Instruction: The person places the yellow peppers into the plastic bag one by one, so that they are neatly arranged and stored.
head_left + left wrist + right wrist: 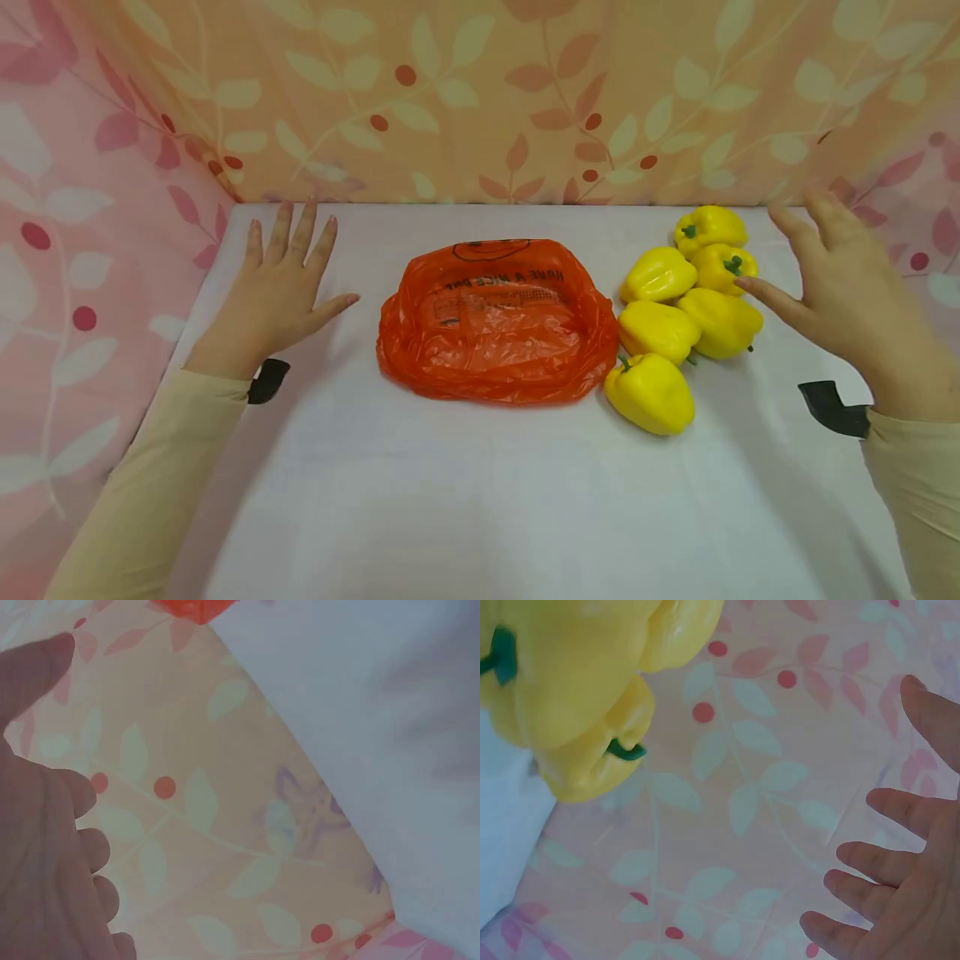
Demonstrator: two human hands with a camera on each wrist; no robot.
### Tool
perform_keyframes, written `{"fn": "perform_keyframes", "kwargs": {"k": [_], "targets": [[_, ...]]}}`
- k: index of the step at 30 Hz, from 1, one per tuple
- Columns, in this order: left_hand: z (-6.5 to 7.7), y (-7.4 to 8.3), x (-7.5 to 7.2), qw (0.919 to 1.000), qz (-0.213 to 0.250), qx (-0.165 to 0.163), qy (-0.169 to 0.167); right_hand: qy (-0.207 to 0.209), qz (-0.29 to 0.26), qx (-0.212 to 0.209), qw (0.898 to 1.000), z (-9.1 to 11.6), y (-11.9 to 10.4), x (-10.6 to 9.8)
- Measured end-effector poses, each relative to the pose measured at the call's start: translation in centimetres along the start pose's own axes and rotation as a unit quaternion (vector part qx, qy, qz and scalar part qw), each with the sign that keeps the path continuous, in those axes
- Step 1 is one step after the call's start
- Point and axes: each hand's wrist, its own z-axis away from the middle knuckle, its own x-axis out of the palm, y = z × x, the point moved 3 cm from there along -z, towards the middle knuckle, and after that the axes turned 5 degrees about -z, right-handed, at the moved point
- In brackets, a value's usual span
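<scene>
In the head view a red plastic bag [495,333] with black print lies at mid-table, its mouth spread wide. Several yellow bell peppers [660,329] with green stems are grouped against its right side. My left hand [281,283], fingers spread and straight, hovers left of the bag and holds nothing. To the right of the peppers my right hand [847,292] is raised, fingers apart and loosely bent, also holding nothing. The right wrist view has peppers [570,667] at upper left, apart from the fingers [900,810]. A corner of the bag [199,607] shows atop the left wrist view.
A white cloth [465,492] covers the table. Behind it stands a peach leaf-patterned curtain [465,100], with pink patterned fabric [67,250] along the left side and more at the right. Black wrist straps [268,382] show at both sleeves.
</scene>
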Motion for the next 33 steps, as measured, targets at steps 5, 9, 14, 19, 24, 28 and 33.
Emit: {"fn": "perform_keyframes", "kwargs": {"k": [5,9,14,19,24,28,33], "targets": [[0.7,1.2,0.9,0.9997,0.005,0.007,0.022,0.026,-0.026,-0.049,0.998,0.8,-2.0,0.4],[1.0,2.4,2.0,0.9991,0.029,0.020,0.024,0.036,-0.063,-0.081,0.994,1.4,-3.9,0.9],[1.0,4.0,3.8,0.9977,0.051,0.040,0.018,0.035,-0.102,-0.108,0.988,2.9,-5.9,2.2],[0.8,6.1,5.2,0.9952,0.084,0.048,0.017,0.011,-0.114,-0.102,0.988,4.6,-7.2,4.3],[0.7,7.5,6.4,0.9937,0.105,0.039,0.007,-0.023,-0.131,-0.088,0.987,5.4,-8.0,6.6],[0.7,7.8,6.7,0.9937,0.107,0.033,0.002,-0.021,-0.137,-0.079,0.987,5.4,-8.1,7.6],[0.7,7.8,6.7,0.9941,0.104,0.030,-0.010,-0.025,-0.141,-0.067,0.987,4.9,-8.0,8.1]]}}
